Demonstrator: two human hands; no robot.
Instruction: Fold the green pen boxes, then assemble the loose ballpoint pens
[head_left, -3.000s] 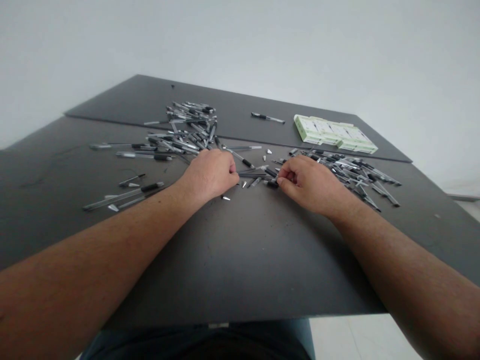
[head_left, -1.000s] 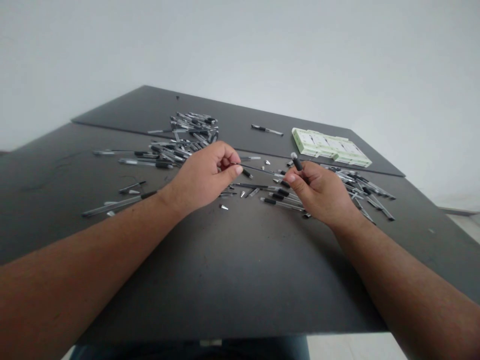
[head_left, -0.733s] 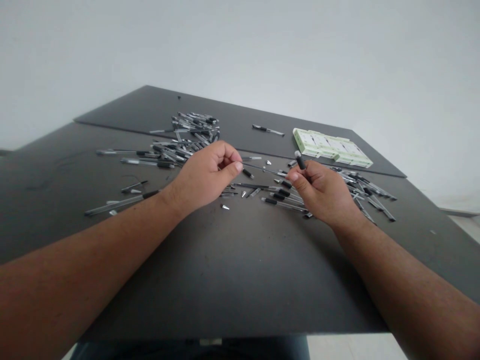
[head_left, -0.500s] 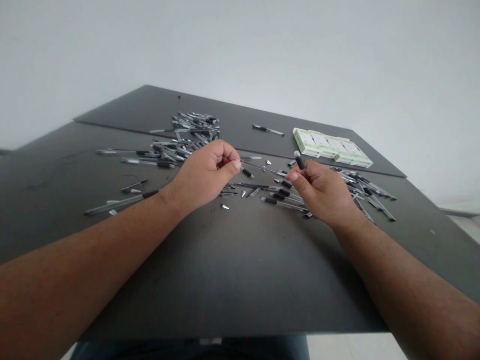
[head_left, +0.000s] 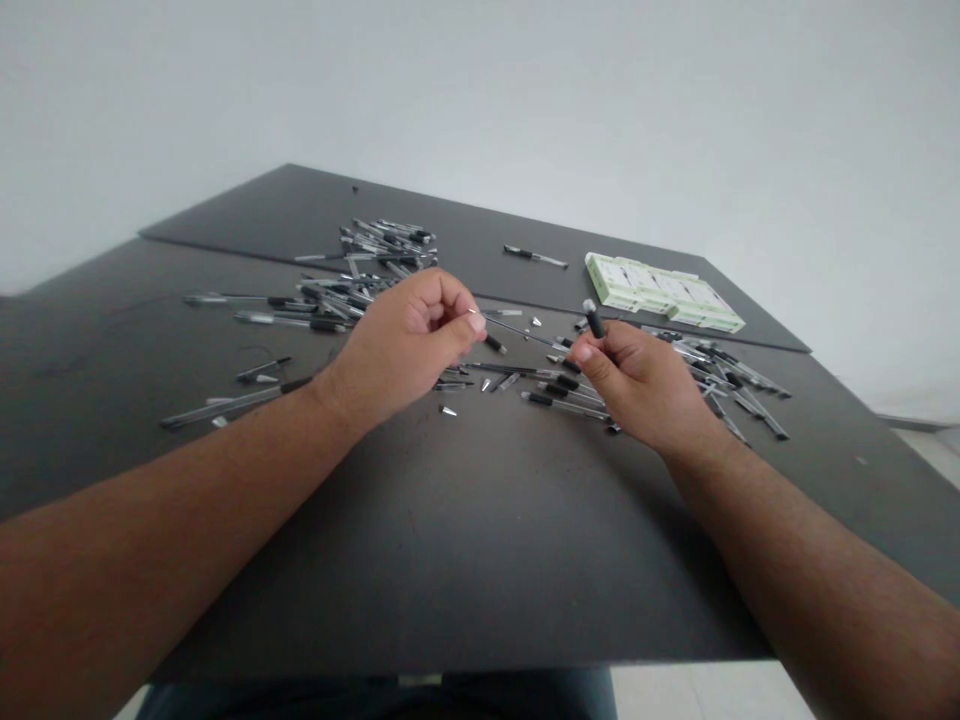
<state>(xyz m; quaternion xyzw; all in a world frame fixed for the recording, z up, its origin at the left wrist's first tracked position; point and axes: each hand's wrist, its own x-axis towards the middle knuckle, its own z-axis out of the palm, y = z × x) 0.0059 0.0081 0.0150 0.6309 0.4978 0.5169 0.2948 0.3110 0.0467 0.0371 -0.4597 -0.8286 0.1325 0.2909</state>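
My left hand [head_left: 401, 345] was pinched narrow on a thin pen refill [head_left: 517, 331], and my right hand [head_left: 645, 385] held a black pen barrel [head_left: 593, 319] upright, both above loose pens [head_left: 562, 398] on the dark tabletop [head_left: 465, 540]. Both seemed light, stiff and slippery, so pinch close to the ends.

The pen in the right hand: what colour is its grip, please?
Black, and the head view shows it best: the grip stands up above the right hand.
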